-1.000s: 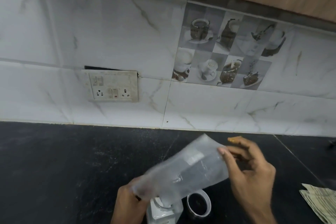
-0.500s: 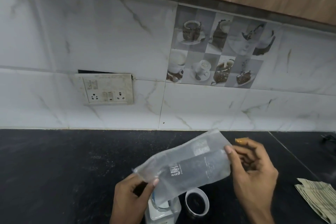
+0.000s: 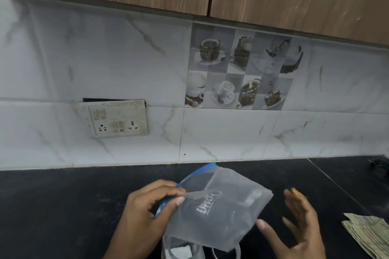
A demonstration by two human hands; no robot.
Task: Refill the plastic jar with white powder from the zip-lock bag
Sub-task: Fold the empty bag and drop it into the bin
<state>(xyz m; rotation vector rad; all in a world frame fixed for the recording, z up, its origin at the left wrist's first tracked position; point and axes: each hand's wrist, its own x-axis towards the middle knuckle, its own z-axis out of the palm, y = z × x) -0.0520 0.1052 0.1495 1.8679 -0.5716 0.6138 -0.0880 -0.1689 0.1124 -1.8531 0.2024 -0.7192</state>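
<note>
Fingers [image 3: 179, 201] of the left hand [image 3: 145, 216] are pinched on the blue-zipped edge of the zip-lock bag [image 3: 216, 210]; the right hand [image 3: 294, 231] has been released and is spread. Turned from its earlier tilt, the apparently emptied bag is held above the jar [image 3: 181, 248] on the desk [image 3: 63, 206]; pouring seems finished.

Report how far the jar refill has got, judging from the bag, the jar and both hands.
Done: the jar stands open at the bottom edge with white powder inside; the zip-lock bag looks nearly empty. In hand: the left hand pinches the bag by its blue zip strip above the jar; the right hand is open beside it. Left: setting the bag aside and closing the jar; its fill level is hidden.
</note>
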